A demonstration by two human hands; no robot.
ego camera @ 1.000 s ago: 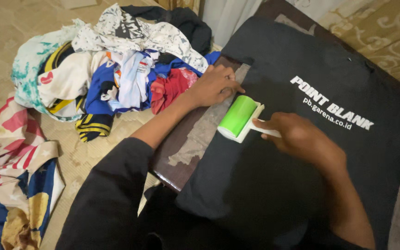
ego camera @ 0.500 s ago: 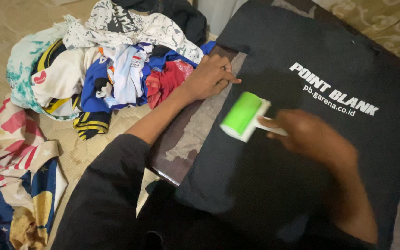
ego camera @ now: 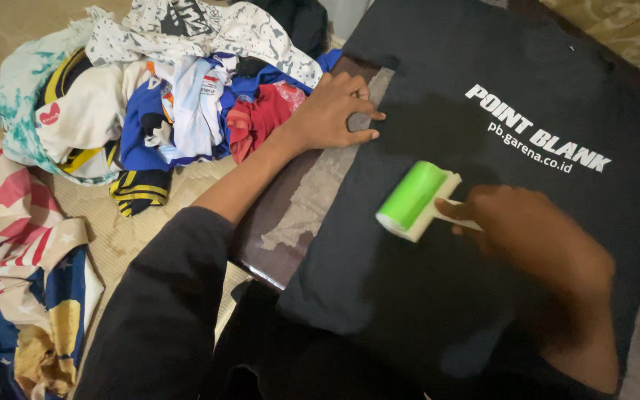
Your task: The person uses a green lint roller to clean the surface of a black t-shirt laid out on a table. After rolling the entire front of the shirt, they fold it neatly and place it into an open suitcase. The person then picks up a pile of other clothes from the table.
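Observation:
A black T-shirt (ego camera: pixel 438 296) with white print lies spread flat over a dark low table (ego camera: pixel 283 222). My right hand (ego camera: pixel 535 237) grips the white handle of a green lint roller (ego camera: pixel 411 198), whose drum rests on the shirt's middle. My left hand (ego camera: pixel 335 111) presses flat on the shirt's left edge and the table's worn surface, fingers spread.
A heap of mixed clothes (ego camera: pixel 172 96) in white, blue, red and yellow lies on the floor to the left of the table. A patterned red, white and blue cloth (ego camera: pixel 16 274) lies at the lower left. A woven mat (ego camera: pixel 142 222) covers the floor.
The roller and my right hand have shifted slightly along the shirt. My left hand stays pressed at the shirt's edge.

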